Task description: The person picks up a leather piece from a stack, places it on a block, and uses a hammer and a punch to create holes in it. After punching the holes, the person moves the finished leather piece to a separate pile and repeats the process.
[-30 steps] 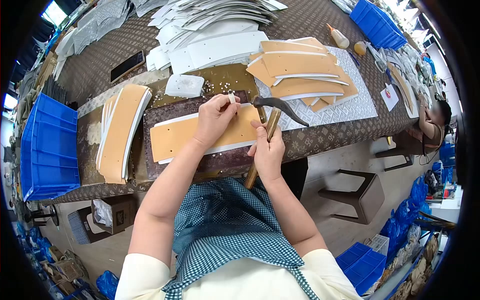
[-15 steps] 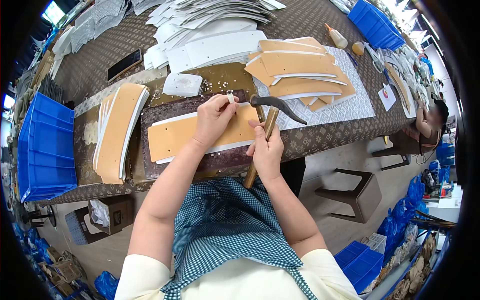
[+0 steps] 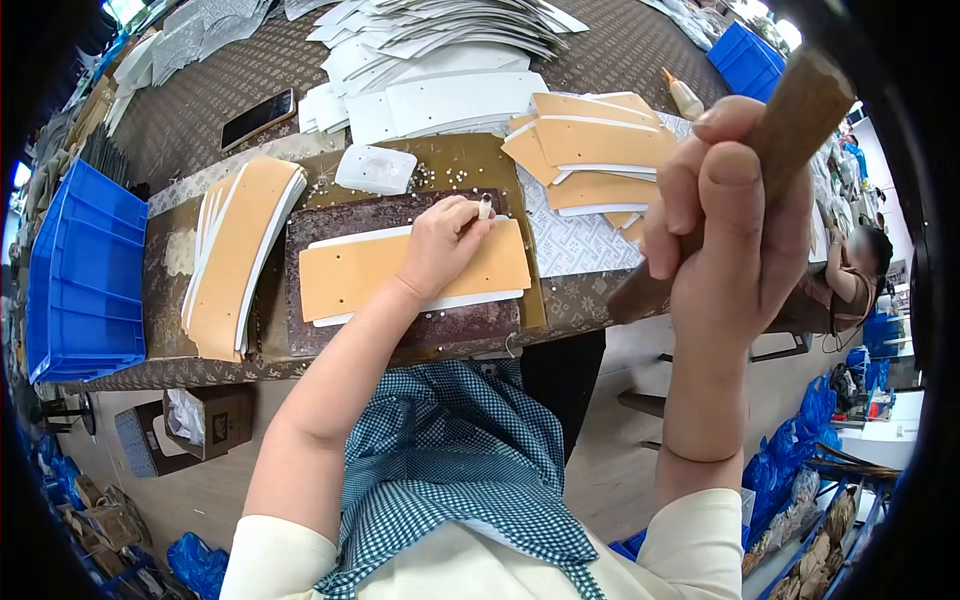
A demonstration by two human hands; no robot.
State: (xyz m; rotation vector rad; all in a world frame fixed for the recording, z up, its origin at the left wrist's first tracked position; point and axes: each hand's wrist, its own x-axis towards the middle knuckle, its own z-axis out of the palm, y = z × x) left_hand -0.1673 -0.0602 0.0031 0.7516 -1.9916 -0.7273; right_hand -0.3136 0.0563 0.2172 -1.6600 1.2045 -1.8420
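My left hand (image 3: 442, 246) is closed round a small white punch (image 3: 485, 207), held upright near the upper right edge of a tan panel (image 3: 385, 268). Small holes show in the panel, and white sheets stick out beneath it. Panel and sheets lie on a dark, worn slab (image 3: 420, 333). Raised close to the camera at the right, my right hand (image 3: 730, 220) grips the wooden handle of a hammer (image 3: 803, 110); its head is out of view.
A blue bin (image 3: 88, 275) and stacked tan and white panels (image 3: 228, 262) are at the left. Behind lie a phone (image 3: 258, 120), a white block (image 3: 376, 170) and white sheets (image 3: 460, 103). More tan panels (image 3: 600, 143) lie at the right. A person (image 3: 855, 268) sits far right.
My right hand has lifted the hammer from beside the panel up towards the camera at the right. My left hand and the punch stay at the panel's upper right part.
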